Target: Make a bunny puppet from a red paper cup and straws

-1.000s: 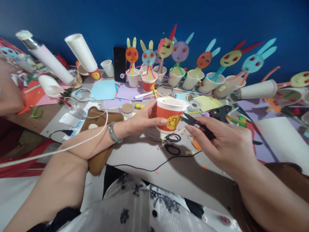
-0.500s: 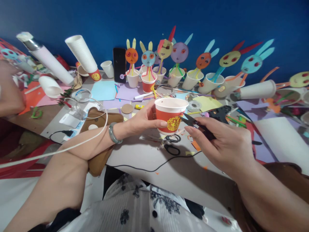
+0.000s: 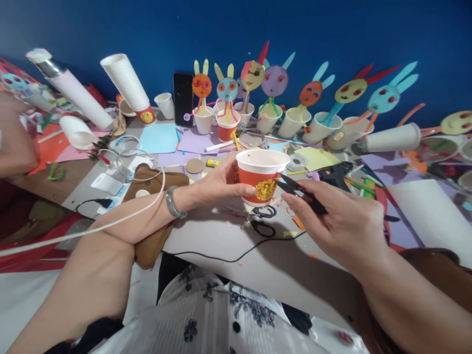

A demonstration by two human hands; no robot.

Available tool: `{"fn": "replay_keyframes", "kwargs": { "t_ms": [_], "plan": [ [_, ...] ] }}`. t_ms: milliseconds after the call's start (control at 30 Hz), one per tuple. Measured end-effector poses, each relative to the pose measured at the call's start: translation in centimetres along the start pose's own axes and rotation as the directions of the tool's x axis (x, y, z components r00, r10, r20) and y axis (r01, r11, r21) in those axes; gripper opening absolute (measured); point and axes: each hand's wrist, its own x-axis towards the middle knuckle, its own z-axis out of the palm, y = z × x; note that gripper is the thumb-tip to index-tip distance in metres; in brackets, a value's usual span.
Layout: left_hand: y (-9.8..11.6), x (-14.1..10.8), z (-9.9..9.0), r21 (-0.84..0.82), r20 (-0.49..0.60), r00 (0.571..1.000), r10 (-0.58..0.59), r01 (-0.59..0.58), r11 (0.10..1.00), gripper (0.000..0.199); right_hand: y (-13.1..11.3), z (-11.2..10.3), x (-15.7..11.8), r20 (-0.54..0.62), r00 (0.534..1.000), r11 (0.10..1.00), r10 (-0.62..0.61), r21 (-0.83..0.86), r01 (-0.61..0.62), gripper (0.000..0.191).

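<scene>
The left hand (image 3: 221,184) is curled round a red paper cup (image 3: 249,177), its thumb pressed flat on the printed wall and its other fingers mostly hidden behind. This grip probably keeps the cup steady while leaving the mouth and right wall free. The cup is in the air over the surface (image 3: 228,241), fairly near the middle of its near edge, mouth up; a small dark spot shows inside, just below the rim.

The right hand (image 3: 342,221) pinches a dark pointed tool (image 3: 289,184), seemingly scissors, between thumb and forefinger, the handle tucked into the palm. Its tip meets or almost meets the cup's right wall above the yellow print; I cannot tell whether it touches. Held so close to the blades, it seems gripped for control.

Below the cup lie black-handled scissors (image 3: 264,217), and a black cable (image 3: 236,259) runs along the near edge. A brown case (image 3: 158,179) sits partly under the left forearm.

Along the far edge stands a row of paper cups (image 3: 295,123) carrying paper figures (image 3: 275,83); the cups apparently serve as stands. A tall cup stack (image 3: 127,81) leans near the far left corner, and a phone (image 3: 183,98) stands upright at the wall, likely propped there.
</scene>
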Motion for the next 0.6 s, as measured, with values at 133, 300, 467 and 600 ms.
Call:
{"fn": "replay_keyframes", "kwargs": {
  "t_ms": [133, 300, 467, 600],
  "plan": [
    [-0.7, 0.1, -0.3, 0.112, -0.044, 0.994, 0.100, -0.095, 0.989, 0.091, 0.0, 0.3, -0.2, -0.008, 1.000, 0.999, -0.004, -0.035, 0.004, 0.018],
    [-2.0, 0.0, -0.6, 0.238, -0.123, 0.965, 0.230, -0.196, 0.951, 0.102, -0.1, -0.1, 0.4, 0.100, 0.985, 0.968, 0.139, 0.194, -0.157, 0.027],
    [-2.5, -0.2, -0.5, 0.269, -0.113, 0.946, 0.305, -0.267, 0.926, 0.095, -0.6, -0.2, 1.0, 0.260, 0.919, 0.838, 0.296, 0.392, -0.380, 0.031],
    [-2.3, -0.1, -0.5, 0.270, -0.115, 0.950, 0.289, -0.250, 0.930, 0.097, -0.5, -0.1, 1.1, 0.289, 0.907, 0.815, 0.308, 0.412, -0.408, 0.032]
  ]
}}
